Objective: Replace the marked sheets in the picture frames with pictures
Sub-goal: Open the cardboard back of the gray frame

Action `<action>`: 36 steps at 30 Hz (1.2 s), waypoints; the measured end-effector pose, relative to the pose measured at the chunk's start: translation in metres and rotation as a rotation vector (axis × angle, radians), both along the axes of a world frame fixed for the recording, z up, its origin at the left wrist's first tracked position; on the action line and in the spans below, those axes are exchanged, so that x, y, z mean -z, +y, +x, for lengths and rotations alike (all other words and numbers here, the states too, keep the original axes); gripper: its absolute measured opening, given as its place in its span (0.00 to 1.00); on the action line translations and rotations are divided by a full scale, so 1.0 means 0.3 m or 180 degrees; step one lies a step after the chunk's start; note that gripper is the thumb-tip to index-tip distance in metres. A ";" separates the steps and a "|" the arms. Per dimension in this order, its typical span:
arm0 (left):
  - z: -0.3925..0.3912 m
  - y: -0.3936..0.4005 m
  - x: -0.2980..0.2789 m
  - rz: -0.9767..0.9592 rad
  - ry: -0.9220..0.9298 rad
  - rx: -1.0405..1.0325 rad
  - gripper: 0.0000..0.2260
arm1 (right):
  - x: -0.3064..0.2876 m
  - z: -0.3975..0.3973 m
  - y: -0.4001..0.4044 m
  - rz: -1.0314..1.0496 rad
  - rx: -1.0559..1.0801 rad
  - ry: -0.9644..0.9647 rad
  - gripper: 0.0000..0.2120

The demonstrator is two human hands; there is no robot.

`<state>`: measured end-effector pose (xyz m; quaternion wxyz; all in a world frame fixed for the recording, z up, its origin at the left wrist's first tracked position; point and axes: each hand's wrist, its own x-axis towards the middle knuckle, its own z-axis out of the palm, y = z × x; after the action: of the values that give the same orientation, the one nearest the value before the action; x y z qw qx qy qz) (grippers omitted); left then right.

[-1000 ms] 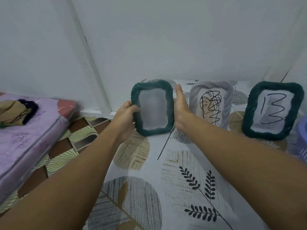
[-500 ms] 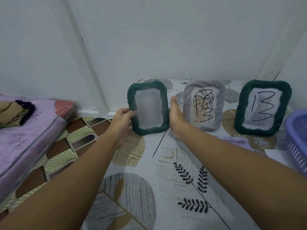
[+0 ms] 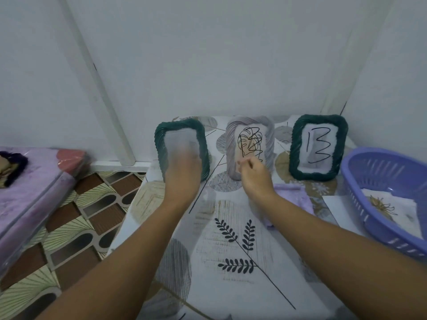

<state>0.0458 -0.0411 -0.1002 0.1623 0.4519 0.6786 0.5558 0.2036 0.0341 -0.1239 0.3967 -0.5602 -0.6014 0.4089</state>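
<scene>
My left hand (image 3: 182, 174) is a blur in front of the lower part of the dark green rope-edged picture frame (image 3: 181, 148) at centre left. Its fingers look spread and fairly straight over the frame's plain pale sheet, but I cannot tell whether they press it or only pass in front. My right hand (image 3: 254, 174) sits at centre frame with its fingers curled in, the fingertips (image 3: 245, 163) at the bottom edge of the grey rope-edged picture frame with the black scribbled sheet (image 3: 250, 146). Whether they pinch that sheet or just touch the frame I cannot make out. To the right of centre stands the second dark green picture frame, its white sheet marked "13" (image 3: 318, 147), untouched and well apart from both hands.

Half a second ago both hands clasped the left green frame by its sides. Now the left one has moved across its front and the right has gone over to the grey frame. The view has also tipped down and right, bringing the basket into sight.

All three frames stand upright in a row at the back of the leaf-patterned white surface (image 3: 231, 250), against the plain white wall (image 3: 208, 54). A lilac cloth (image 3: 291, 195) lies just behind my right wrist. A lilac slotted plastic basket (image 3: 369, 179) at the right edge holds a sheet printed with a flower picture (image 3: 381, 205). At left, a brown and cream patterned tile floor (image 3: 76, 218) runs beside a lilac mattress (image 3: 30, 181).
</scene>
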 end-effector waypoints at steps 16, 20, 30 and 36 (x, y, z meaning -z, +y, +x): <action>0.211 0.310 -0.046 -0.1267 -0.0204 0.0603 0.15 | -0.051 0.208 0.162 -0.0633 -0.0055 0.0407 0.19; 0.212 0.324 -0.037 -0.1301 -0.0570 0.0489 0.14 | -0.020 0.202 0.195 -0.0809 -0.0156 0.0588 0.23; 0.185 0.235 -0.030 -0.0683 -0.1456 0.0612 0.05 | -0.070 0.227 0.111 -0.0649 -0.0273 0.1003 0.17; 0.153 0.090 -0.065 -0.0490 -0.1870 0.0831 0.08 | -0.084 0.234 0.036 -0.0685 -0.0297 0.1411 0.17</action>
<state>0.0919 -0.0140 -0.0806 0.4546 0.3418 0.5792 0.5840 0.2739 0.0448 -0.0987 0.4377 -0.4674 -0.4779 0.6012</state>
